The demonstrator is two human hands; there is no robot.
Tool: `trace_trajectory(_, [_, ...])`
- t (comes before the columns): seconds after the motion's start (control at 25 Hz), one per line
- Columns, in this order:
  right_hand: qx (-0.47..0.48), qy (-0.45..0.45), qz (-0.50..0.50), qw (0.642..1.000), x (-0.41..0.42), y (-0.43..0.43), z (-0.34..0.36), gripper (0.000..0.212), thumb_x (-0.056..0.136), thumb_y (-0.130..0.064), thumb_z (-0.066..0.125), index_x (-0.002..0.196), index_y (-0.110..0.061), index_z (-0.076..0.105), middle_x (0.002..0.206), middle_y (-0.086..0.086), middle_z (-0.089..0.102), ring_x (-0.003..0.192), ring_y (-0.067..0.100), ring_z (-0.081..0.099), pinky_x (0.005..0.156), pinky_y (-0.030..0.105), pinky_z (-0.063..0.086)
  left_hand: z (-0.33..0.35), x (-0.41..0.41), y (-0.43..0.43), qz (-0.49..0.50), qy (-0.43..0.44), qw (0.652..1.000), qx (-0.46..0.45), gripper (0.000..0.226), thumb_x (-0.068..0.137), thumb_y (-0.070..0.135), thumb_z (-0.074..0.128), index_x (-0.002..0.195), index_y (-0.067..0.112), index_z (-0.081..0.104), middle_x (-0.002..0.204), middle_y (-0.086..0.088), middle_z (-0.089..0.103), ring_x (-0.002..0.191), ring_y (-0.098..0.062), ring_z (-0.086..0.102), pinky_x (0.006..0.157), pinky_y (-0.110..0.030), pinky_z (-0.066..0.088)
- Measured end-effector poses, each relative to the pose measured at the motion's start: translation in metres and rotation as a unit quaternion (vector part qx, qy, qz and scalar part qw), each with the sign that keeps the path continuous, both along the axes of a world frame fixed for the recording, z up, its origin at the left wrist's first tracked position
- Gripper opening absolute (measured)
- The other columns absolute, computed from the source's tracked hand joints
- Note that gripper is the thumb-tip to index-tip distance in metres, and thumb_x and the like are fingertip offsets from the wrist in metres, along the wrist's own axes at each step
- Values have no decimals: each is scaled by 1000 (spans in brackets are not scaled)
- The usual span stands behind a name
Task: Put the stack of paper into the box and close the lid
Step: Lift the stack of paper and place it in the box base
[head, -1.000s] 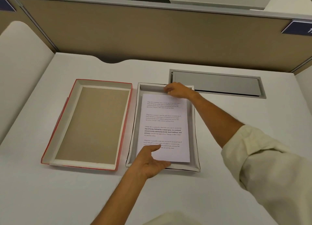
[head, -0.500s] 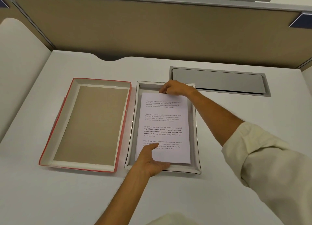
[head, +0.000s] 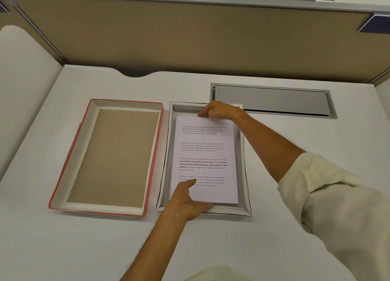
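Note:
A stack of white printed paper (head: 205,154) lies inside the shallow grey-white box (head: 244,175) in the middle of the desk. My left hand (head: 187,202) holds the stack's near edge, thumb on top of the page and fingers under it. My right hand (head: 217,110) pinches the stack's far edge at the box's back wall. The red-edged lid (head: 105,154) lies upside down just left of the box, its tan inside facing up.
A grey cable hatch (head: 272,100) is set into the white desk (head: 84,249) behind and right of the box. A beige partition (head: 190,38) runs along the back. A curved white panel (head: 21,80) borders the left side.
The stack has settled slightly lower into the box. Both hands keep their hold at the two ends. The camera has tilted a little.

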State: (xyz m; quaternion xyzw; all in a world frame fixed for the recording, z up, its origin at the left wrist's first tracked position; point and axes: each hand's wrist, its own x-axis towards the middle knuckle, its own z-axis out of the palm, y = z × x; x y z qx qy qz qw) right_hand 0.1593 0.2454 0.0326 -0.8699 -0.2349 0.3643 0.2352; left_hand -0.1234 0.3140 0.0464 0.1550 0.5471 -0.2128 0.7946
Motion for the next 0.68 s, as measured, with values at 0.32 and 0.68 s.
trace_trajectory(0.32, [-9, -30, 40, 999, -12, -6, 6, 45, 95, -1, 41, 138, -9, 52, 146, 9, 49, 135, 26, 44, 116, 38, 32, 11, -12, 12, -32, -59, 998, -21, 32, 88, 11, 66, 118, 15, 58, 128, -23, 61, 119, -48, 56, 106, -60, 41])
trace_trajectory(0.68, [275, 54, -212, 936, -77, 27, 26, 49, 94, 1, 51, 142, -5, 43, 146, 13, 48, 136, 23, 46, 115, 36, 36, 42, -13, 108, -245, -255, 839, 413, 42, 82, 34, 73, 120, 18, 64, 118, -2, 72, 116, -21, 65, 95, -30, 50])
